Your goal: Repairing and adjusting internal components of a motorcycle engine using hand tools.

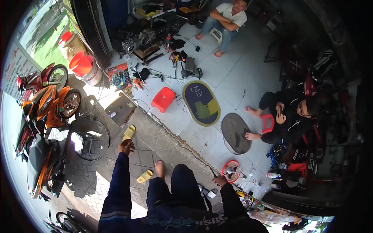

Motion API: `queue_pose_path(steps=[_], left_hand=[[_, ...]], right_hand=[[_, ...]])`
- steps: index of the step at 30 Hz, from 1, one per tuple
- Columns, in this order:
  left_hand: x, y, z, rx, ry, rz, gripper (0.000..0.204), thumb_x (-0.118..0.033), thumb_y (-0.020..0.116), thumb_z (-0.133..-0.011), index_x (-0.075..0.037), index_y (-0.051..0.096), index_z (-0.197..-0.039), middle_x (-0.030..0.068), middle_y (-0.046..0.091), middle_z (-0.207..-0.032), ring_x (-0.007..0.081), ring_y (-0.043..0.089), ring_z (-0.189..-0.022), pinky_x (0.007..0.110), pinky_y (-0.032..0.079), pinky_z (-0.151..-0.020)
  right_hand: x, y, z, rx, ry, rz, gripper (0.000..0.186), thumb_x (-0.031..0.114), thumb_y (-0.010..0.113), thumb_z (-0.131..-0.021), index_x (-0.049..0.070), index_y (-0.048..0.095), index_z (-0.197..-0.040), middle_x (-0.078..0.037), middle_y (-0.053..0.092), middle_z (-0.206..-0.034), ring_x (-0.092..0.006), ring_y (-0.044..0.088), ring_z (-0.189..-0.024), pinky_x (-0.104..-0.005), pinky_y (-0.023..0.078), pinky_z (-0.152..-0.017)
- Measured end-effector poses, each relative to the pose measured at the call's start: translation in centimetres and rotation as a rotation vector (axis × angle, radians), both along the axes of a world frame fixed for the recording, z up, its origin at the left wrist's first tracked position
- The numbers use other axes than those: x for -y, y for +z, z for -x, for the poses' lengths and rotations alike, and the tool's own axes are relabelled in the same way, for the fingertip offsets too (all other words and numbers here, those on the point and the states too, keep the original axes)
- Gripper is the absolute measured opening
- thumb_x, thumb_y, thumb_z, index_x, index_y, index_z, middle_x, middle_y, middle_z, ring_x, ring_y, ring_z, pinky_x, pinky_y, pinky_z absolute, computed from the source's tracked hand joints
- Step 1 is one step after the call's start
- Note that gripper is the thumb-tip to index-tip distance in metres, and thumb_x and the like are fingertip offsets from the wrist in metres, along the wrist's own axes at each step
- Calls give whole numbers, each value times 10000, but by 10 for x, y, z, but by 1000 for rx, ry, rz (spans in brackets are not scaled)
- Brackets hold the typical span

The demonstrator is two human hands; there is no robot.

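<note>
My left hand (126,147) is held out over the paved ground, fingers loosely apart with nothing visible in them. Just beyond it lies a yellow sandal (129,133); its mate, a second yellow sandal (144,176), is beside my bare foot (159,169). On the other side, my right hand (220,180) has its fingers closed. A thin dark thing shows at its fingertips, too small to name. Close by that hand is a round red tray (224,169) with glass items (234,170) on it.
A raised tiled floor (229,79) begins ahead, with a red stool (163,99), oval mat (201,103) and dark round mat (236,134). Two people sit there, one in white (231,15), one in black (289,118). Motorbikes (42,143) stand left; tools (175,58) lie scattered ahead.
</note>
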State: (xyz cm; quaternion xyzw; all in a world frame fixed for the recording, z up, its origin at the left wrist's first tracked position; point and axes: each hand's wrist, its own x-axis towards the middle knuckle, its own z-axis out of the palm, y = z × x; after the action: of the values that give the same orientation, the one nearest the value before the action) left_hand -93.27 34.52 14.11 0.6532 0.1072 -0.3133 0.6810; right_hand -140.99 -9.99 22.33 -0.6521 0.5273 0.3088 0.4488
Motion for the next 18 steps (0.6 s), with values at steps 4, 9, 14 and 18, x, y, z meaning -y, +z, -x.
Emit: queue_pose_path(steps=[4, 9, 14, 18], left_hand=[[55, 53, -126, 130, -36, -66, 306, -161, 633, -876, 5, 616, -1132, 154, 686, -878, 248, 695, -670, 358, 558, -526], [34, 17, -119, -186, 64, -182, 306, -168, 659, -873, -37, 610, -1145, 181, 681, -871, 301, 690, -641, 404, 563, -507], [1, 30, 57, -809, 116, -379, 329, -225, 537, -943, -29, 527, -1207, 252, 642, -1038, 451, 667, -849, 557, 571, -653], [22, 70, 107, -1095, -127, -595, 347, -246, 517, -958, -13, 535, -1213, 261, 636, -1088, 460, 658, -924, 584, 554, -698]], right_hand=[[24, -7, -28, -102, -13, 35, 366, 394, 731, -743, 68, 688, -904, -69, 668, -781, -184, 643, -589, -323, 538, -504], [46, -12, -57, -116, -321, -5, 324, 274, 723, -766, 5, 692, -943, -131, 659, -754, -237, 636, -575, -377, 538, -486], [88, 24, -115, -360, -249, -107, 332, 270, 707, -790, -17, 668, -952, -146, 656, -747, -256, 633, -579, -403, 539, -474], [138, 61, -190, -219, -163, -101, 337, 278, 714, -774, -20, 679, -928, -141, 680, -782, -250, 645, -604, -391, 557, -503]])
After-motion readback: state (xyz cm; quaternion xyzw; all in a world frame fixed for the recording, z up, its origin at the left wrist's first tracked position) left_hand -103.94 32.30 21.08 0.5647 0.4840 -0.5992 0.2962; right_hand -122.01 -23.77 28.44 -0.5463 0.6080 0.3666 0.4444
